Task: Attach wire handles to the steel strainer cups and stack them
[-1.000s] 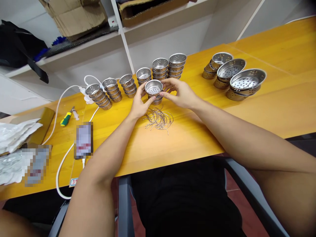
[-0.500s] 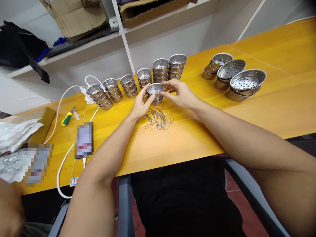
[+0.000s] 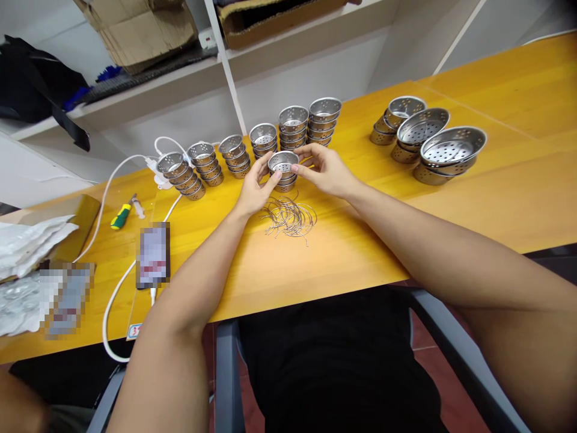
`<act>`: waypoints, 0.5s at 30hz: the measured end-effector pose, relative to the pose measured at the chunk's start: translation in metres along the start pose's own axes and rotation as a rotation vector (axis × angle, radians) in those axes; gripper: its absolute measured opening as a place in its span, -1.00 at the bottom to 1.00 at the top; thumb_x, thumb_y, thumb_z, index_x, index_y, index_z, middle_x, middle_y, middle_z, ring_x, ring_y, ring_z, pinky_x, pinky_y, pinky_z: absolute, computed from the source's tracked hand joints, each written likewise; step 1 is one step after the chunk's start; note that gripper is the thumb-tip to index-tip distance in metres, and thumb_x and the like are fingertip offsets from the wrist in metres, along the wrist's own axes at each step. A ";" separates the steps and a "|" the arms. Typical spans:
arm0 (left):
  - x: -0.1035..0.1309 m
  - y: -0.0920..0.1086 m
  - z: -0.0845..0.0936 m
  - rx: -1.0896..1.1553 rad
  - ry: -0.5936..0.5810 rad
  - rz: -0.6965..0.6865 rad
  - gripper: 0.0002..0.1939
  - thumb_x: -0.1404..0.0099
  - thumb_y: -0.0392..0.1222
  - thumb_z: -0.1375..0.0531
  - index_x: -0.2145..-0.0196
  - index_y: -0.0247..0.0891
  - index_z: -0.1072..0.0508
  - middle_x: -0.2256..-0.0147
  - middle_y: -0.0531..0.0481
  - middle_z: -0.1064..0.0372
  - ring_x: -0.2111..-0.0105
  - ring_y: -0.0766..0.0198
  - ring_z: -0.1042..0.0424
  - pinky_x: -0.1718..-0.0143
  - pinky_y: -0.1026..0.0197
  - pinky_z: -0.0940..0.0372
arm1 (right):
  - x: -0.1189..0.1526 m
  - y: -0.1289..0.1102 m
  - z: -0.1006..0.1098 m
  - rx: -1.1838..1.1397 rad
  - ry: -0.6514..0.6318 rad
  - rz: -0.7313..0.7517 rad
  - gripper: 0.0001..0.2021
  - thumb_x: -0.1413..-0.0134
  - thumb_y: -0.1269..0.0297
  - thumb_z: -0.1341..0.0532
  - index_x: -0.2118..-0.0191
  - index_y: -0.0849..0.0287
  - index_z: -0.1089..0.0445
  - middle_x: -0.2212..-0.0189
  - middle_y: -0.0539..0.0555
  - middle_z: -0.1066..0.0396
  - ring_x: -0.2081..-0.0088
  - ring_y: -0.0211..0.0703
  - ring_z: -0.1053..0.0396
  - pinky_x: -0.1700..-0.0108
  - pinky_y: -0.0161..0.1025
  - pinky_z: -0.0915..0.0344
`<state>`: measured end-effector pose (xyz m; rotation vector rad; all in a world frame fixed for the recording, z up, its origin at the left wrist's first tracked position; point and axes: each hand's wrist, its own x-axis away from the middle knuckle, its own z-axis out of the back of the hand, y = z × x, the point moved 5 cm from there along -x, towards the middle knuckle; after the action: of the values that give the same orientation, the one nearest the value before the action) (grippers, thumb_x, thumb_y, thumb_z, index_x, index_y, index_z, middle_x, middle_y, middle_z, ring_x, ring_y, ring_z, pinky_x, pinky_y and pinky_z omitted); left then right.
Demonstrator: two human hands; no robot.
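Observation:
Between my two hands stands a short stack of perforated metal cups (image 3: 283,163) on the yellow table. The fingers of my left hand (image 3: 258,185) close around the stack's left side, thumb against the front of the upper cup. From the right, my right hand (image 3: 325,170) holds the same upper cup near its rim with thumb and fingers. A loose pile of bent metal wires (image 3: 292,218) lies just in front of the stack. Behind it stand more cup stacks, among them a tall one (image 3: 294,125) and a leaning one (image 3: 180,174).
Larger perforated metal cups (image 3: 451,153) stand stacked at the right. To the left are a phone (image 3: 153,255) with a white cable, a green-and-yellow screwdriver (image 3: 121,218) and plastic bags (image 3: 31,243). White shelving (image 3: 311,75) borders the back. A person's arm (image 3: 20,400) shows at lower left.
Both hands stay at the cup stack, with almost no visible movement. The other person's arm at the lower left has moved down.

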<state>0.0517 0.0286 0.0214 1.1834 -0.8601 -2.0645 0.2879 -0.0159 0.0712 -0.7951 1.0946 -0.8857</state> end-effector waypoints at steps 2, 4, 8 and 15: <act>0.000 0.001 0.002 0.003 0.019 0.004 0.08 -0.51 0.69 -0.33 -0.65 0.01 -0.22 -0.63 -0.35 -0.40 -0.66 -0.23 -0.45 -0.74 -0.42 -0.33 | -0.001 0.001 -0.001 -0.019 0.006 -0.002 -0.04 0.05 -0.76 -0.57 -0.17 -0.06 -0.60 -0.18 0.24 -0.70 -0.18 0.29 -0.64 -0.32 0.27 -0.67; 0.000 0.002 0.002 0.008 0.018 0.015 0.09 -0.51 0.68 -0.35 -0.66 0.00 -0.20 -0.62 -0.36 -0.42 -0.66 -0.24 -0.45 -0.74 -0.44 -0.33 | -0.002 0.002 -0.001 -0.034 0.008 -0.004 -0.04 0.09 -0.75 -0.59 -0.15 -0.06 -0.59 -0.17 0.25 -0.70 -0.18 0.31 -0.64 -0.36 0.31 -0.65; -0.001 0.003 0.001 0.005 -0.022 0.021 0.06 -0.52 0.67 -0.33 -0.64 -0.05 -0.27 -0.64 -0.37 -0.39 -0.68 -0.26 -0.42 -0.76 -0.44 -0.31 | -0.006 0.004 -0.001 -0.041 -0.007 0.006 -0.05 0.07 -0.73 -0.60 -0.13 -0.03 -0.55 -0.20 0.29 -0.67 -0.18 0.31 -0.63 -0.37 0.32 -0.65; -0.001 0.000 0.001 -0.016 0.003 0.005 0.02 -0.53 0.67 -0.31 -0.64 0.03 -0.26 -0.64 -0.30 -0.40 -0.67 -0.22 -0.44 -0.75 -0.40 -0.33 | -0.007 0.003 -0.005 0.031 -0.035 0.014 -0.04 -0.02 -0.78 -0.51 -0.17 -0.04 -0.55 -0.25 0.28 -0.65 -0.21 0.30 -0.62 -0.33 0.25 -0.67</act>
<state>0.0510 0.0300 0.0220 1.1740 -0.8432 -2.0614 0.2823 -0.0091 0.0697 -0.7732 1.0527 -0.8718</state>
